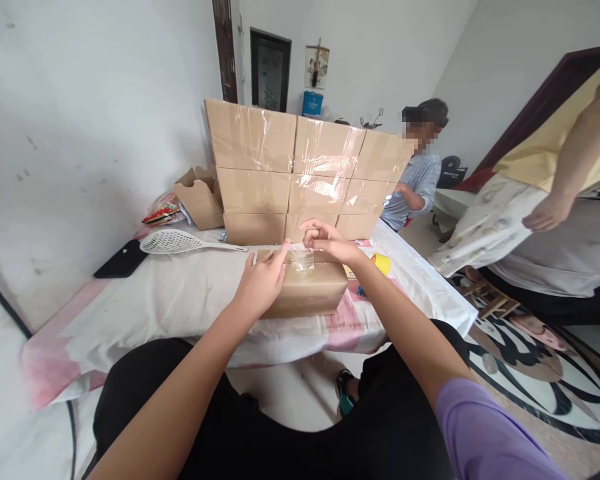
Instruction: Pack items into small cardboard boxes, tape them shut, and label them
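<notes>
A small brown cardboard box (313,295) lies on the covered table (180,293) in front of me. My left hand (261,280) rests on the box's near left top, fingers stretched toward a strip of clear tape (303,261) on the lid. My right hand (327,240) hovers over the box's far edge, with its fingers curled in a pinch on the end of that tape.
A wall of taped cardboard boxes (300,173) stands behind, an open box (200,197) at its left. A white fly swatter (180,243) and a black phone (121,260) lie at left. One person (417,180) sits beyond; another (555,220) stands at right.
</notes>
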`<move>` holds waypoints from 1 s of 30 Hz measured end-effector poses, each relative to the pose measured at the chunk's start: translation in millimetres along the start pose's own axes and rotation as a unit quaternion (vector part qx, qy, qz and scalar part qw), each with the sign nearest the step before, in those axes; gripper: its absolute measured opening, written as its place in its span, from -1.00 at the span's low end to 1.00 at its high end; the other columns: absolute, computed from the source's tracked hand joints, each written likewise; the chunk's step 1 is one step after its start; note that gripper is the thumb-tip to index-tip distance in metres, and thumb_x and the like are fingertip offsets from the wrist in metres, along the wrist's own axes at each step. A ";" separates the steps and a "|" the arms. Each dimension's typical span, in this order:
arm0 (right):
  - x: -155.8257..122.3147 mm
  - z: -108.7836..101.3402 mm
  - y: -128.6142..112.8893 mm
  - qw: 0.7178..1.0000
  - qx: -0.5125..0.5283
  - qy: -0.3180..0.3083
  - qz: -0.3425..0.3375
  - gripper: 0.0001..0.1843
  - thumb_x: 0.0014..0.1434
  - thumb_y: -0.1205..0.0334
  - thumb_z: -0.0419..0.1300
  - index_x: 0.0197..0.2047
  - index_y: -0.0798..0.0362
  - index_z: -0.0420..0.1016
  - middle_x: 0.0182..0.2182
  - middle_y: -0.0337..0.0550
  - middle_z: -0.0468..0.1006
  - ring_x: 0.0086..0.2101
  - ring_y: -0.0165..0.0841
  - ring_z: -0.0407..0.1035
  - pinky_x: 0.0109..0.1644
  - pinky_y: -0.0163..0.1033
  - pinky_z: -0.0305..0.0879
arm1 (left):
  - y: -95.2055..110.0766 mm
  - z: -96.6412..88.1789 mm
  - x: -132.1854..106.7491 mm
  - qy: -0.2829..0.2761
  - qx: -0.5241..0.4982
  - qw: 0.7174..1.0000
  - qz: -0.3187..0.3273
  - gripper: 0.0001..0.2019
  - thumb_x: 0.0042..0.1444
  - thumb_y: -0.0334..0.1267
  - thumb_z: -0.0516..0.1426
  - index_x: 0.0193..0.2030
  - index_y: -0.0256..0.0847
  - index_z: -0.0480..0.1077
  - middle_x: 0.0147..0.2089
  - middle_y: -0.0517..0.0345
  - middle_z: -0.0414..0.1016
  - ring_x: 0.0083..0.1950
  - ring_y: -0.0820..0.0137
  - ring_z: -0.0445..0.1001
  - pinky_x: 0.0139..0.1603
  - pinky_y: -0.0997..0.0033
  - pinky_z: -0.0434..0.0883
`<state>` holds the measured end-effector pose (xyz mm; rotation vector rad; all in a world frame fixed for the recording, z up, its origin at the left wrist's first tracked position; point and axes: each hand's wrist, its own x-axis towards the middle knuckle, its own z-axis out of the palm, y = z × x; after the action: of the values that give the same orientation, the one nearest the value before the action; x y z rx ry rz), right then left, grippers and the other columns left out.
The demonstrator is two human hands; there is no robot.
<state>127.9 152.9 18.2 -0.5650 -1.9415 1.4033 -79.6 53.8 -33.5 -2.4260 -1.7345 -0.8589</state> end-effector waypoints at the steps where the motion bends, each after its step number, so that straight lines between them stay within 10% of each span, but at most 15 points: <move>1: -3.5 3.0 -5.2 1.000 0.018 -0.010 0.000 -0.53 0.08 0.34 0.26 0.08 0.02 0.37 -0.45 -0.36 0.46 -0.37 -0.41 0.35 -0.16 -0.26 0.35 | -0.4 0.8 0.2 0.001 -0.002 1.000 -0.005 -0.43 0.41 -0.32 -0.15 0.53 -0.20 -0.02 0.17 -0.10 0.58 0.21 0.17 0.53 0.43 -0.17 0.15; 12: -23.4 29.5 -29.5 0.992 0.107 -0.060 -0.016 -0.50 0.12 0.34 0.30 0.13 -0.03 0.38 -0.40 -0.33 0.43 -0.35 -0.41 0.33 -0.18 -0.07 0.63 | -0.8 1.2 1.4 -0.008 0.007 1.000 -0.017 -0.41 0.40 -0.30 -0.15 0.54 -0.28 -0.09 0.24 -0.11 0.53 0.21 0.14 0.53 0.43 -0.16 0.13; 30: -56.7 54.5 -91.4 0.986 0.129 0.094 -0.046 -0.56 0.11 0.36 0.32 0.05 -0.05 0.37 -0.43 -0.34 0.41 -0.38 -0.39 0.34 -0.29 -0.18 0.60 | -0.8 3.4 1.4 -0.008 -0.004 0.999 -0.033 -0.42 0.40 -0.29 -0.14 0.53 -0.28 -0.05 0.27 -0.10 0.52 0.29 0.17 0.47 0.47 -0.13 0.07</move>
<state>130.4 48.5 78.6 -0.4615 -1.5878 1.4571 -78.6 56.4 -36.0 -2.3997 -1.8286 -0.8563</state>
